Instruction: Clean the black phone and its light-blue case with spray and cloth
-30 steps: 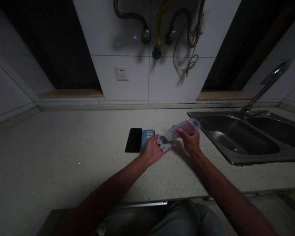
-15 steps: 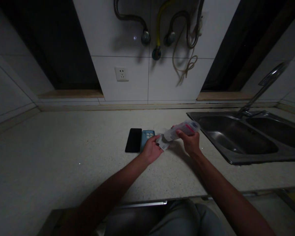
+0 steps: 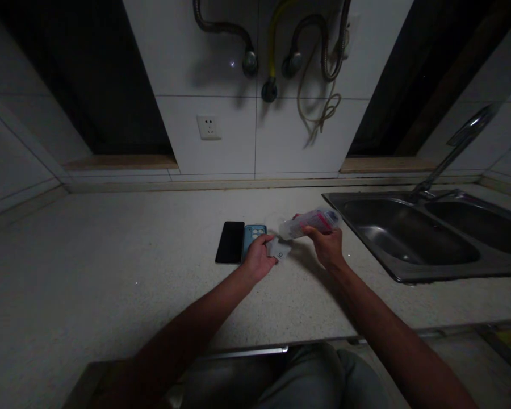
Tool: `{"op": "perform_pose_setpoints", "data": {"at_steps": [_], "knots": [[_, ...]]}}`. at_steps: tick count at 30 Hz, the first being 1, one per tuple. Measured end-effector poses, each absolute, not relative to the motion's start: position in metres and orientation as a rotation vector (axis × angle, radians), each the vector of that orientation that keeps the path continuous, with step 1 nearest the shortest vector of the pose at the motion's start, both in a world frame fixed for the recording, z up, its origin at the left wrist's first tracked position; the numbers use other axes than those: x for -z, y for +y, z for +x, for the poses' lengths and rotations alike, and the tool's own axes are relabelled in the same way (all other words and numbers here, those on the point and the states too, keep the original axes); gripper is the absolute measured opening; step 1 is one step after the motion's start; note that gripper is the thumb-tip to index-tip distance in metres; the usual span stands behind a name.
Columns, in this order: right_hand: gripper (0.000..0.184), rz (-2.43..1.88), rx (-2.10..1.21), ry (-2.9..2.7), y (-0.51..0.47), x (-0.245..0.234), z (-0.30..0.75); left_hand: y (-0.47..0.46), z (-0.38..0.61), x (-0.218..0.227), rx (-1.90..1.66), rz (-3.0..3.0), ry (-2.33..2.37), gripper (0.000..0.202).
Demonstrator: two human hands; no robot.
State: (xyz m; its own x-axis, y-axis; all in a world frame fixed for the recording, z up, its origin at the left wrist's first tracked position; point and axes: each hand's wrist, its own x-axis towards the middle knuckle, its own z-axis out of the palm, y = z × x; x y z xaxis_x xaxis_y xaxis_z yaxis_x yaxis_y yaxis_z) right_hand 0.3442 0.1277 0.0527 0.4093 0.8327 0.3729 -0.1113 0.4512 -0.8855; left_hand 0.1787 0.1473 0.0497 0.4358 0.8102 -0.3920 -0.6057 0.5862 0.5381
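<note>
Compared with the frame of one second ago, the fingers of the left hand (image 3: 259, 259) have been drawn back. The thin white sheet with a small dark printed mark (image 3: 278, 249), which was laid across the spread palm, is now gripped near its left edge between thumb and fingers, with its right part projecting past the fingertips. The translucent plastic container with a pink-red band and a dark blue section near one end (image 3: 309, 223) has been shifted slightly to the left. It is held in the closed grip of the right hand (image 3: 329, 248), with the thumb on the near side, and is tilted with its left end lower, beside the upper edge of the sheet. The black flat rectangular smartphone (image 3: 230, 242) and the blue phone case with round camera cutouts (image 3: 251, 234) have been left in place, side by side on the speckled pale countertop (image 3: 174, 284).

The lower part of the case is covered by the left hand. The fingers of the right hand are largely hidden behind the container. The lettering on the container is blurred and cannot be read. Whether the container's left end is touching the sheet cannot be told. The stainless-steel double sink (image 3: 409, 238) is cut off at the right edge, and the brown braided hoses (image 3: 223, 26) at the top. Detail is reduced by dim light.
</note>
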Motion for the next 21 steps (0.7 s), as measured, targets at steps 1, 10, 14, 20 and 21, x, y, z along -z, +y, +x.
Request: {"op": "perform_pose_setpoints", "data": {"at_steps": [1,10,14,20,21], "knots": [[0.037,-0.911,-0.717,-0.956,0.127,-0.054,0.344,0.148,0.179,-0.048,-0.914,0.339,0.682,0.014],[0.04,-0.837,-0.738,-0.831,0.127,-0.063,0.346,0.147,0.178,-0.046,-1.017,0.474,0.628,0.031],[0.039,-0.809,-0.761,-0.783,0.129,-0.065,0.347,0.144,0.179,-0.051,-0.965,0.356,0.639,0.024],[0.04,-0.736,-0.907,-0.586,0.139,-0.061,0.365,0.145,0.169,-0.057,-0.865,0.266,0.572,0.006],[0.04,-0.708,-0.936,-0.55,0.14,-0.06,0.368,0.145,0.167,-0.059,-0.848,0.28,0.537,0.01]]}}
